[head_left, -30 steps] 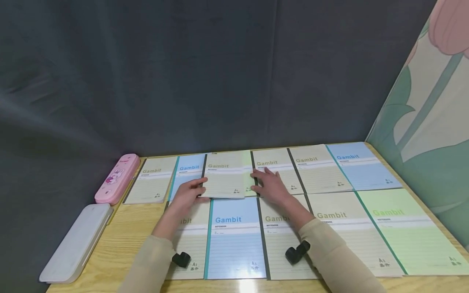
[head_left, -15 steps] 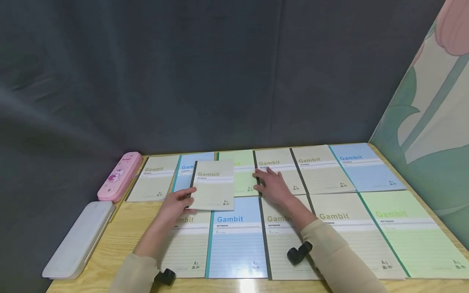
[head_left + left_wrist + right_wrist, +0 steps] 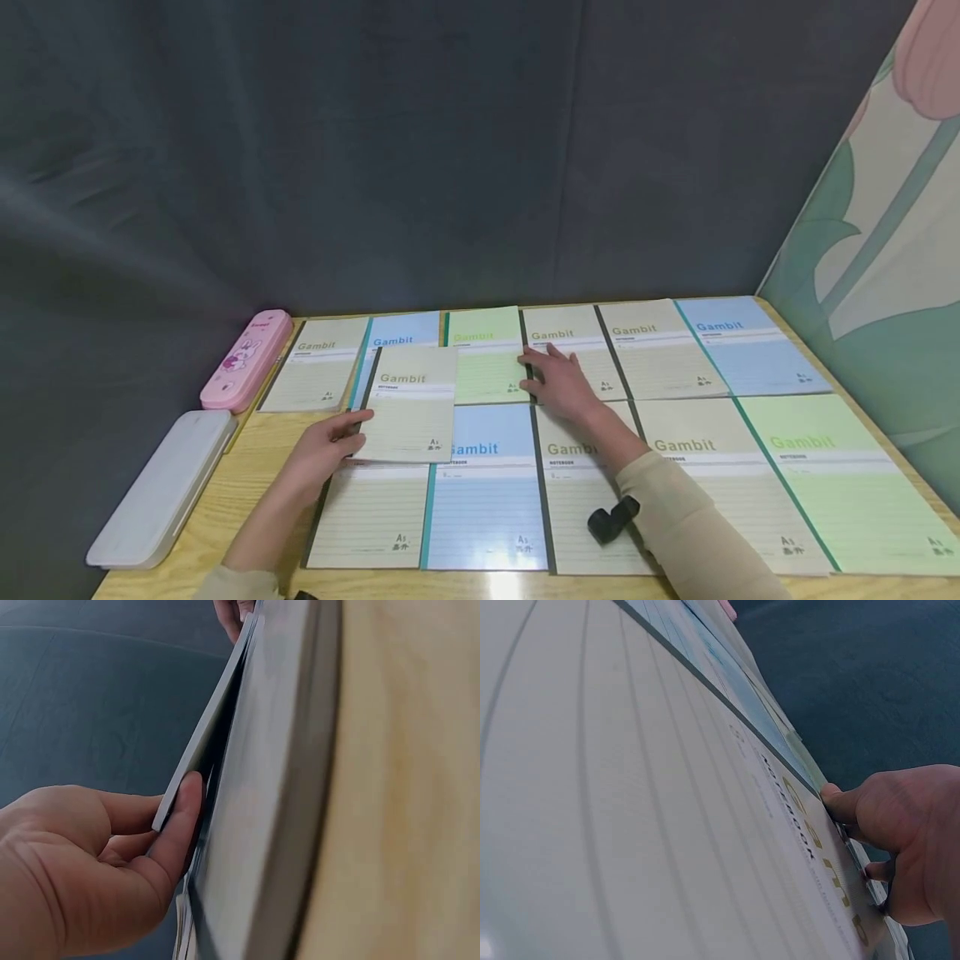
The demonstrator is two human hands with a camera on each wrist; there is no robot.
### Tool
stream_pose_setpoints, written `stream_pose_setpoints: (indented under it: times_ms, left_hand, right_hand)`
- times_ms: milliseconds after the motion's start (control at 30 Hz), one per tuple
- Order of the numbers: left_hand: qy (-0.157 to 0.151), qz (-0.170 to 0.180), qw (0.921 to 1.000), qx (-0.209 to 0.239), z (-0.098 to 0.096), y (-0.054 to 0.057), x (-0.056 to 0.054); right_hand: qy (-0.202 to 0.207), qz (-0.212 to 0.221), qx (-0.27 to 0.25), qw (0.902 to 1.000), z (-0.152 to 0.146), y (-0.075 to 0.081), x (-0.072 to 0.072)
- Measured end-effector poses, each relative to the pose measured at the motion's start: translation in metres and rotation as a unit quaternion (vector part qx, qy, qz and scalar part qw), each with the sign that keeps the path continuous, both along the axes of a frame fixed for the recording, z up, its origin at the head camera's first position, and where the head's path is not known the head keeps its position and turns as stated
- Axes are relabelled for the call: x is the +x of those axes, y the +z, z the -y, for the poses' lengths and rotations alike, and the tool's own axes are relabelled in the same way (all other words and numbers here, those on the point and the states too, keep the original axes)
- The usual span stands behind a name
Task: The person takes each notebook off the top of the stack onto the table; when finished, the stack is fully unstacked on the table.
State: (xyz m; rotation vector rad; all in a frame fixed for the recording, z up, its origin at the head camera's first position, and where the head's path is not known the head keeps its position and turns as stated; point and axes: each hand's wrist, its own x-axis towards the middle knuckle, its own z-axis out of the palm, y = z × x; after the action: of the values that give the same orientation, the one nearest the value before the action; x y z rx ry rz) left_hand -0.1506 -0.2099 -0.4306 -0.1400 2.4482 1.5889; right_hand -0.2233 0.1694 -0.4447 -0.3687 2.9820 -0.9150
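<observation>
My left hand (image 3: 318,454) pinches a beige Gambit notebook (image 3: 411,408) by its dark spine side. In the left wrist view the notebook (image 3: 202,735) is tilted up, thumb under its edge and fingers on the other side. It overlaps a blue notebook (image 3: 408,325) in the back row, and a beige notebook (image 3: 367,517) and a blue notebook (image 3: 486,517) in front. My right hand (image 3: 561,383) rests on a beige back-row notebook (image 3: 573,321), its fingertips at the dark spine beside the green notebook (image 3: 483,367). No notebook is gripped by it.
Two rows of notebooks cover most of the wooden table (image 3: 225,500). Several lie to the right, among them a blue notebook (image 3: 757,350) and a green notebook (image 3: 847,492). A pink pencil case (image 3: 247,358) and a white case (image 3: 161,492) line the left edge. A dark curtain (image 3: 450,167) hangs behind.
My left hand has moved the beige notebook left and toward me, off the green notebook, which now shows fully. The right hand has stayed by the dark spine.
</observation>
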Motion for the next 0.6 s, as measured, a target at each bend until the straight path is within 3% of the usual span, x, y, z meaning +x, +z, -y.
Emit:
stream_pose_setpoints:
  times_ms: [300, 600]
  left_hand:
    - [-0.016, 0.014, 0.9992, 0.034, 0.028, -0.001, 0.021]
    - [-0.039, 0.007, 0.999, -0.02, 0.062, 0.002, 0.044]
  right_hand:
    - [-0.004, 0.008, 0.001, 1.0, -0.001, 0.0, 0.0]
    - [0.001, 0.0, -0.001, 1.0, -0.001, -0.001, -0.001]
